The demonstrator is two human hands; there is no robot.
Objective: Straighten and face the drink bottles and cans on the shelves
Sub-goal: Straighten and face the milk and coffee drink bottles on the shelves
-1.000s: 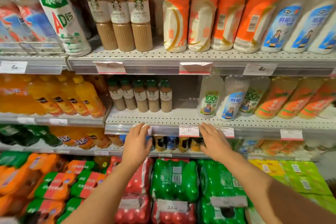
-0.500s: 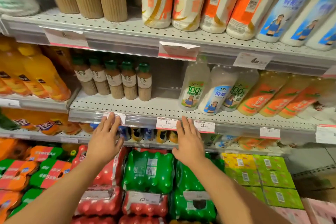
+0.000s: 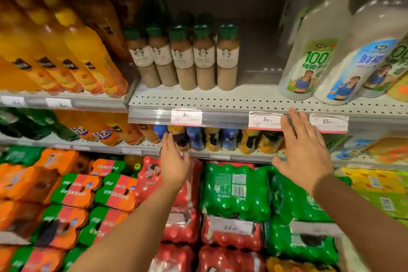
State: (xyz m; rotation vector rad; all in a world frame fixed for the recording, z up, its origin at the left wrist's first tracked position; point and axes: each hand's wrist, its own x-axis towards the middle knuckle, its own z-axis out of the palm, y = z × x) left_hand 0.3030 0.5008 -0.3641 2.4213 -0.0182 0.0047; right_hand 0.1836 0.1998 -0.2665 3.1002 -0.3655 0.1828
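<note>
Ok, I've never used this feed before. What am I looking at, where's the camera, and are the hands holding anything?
There is no machine: a person's two bare hands, filmed by one camera worn on the head, looking forward and down at store shelves. The left hand reaches to the small bottles under the price-tag rail; whether it grips one is unclear. The right hand is spread open, empty. Above stand brown coffee bottles and white coconut drink bottles. Below lie shrink-wrapped packs.

Perforated white shelf carrying five coffee bottles standing upright in a row, tall white coconut-drink bottles sitting at its right — left shelf holding orange juice bottles, lower shelf bearing small blue and orange bottles
</note>
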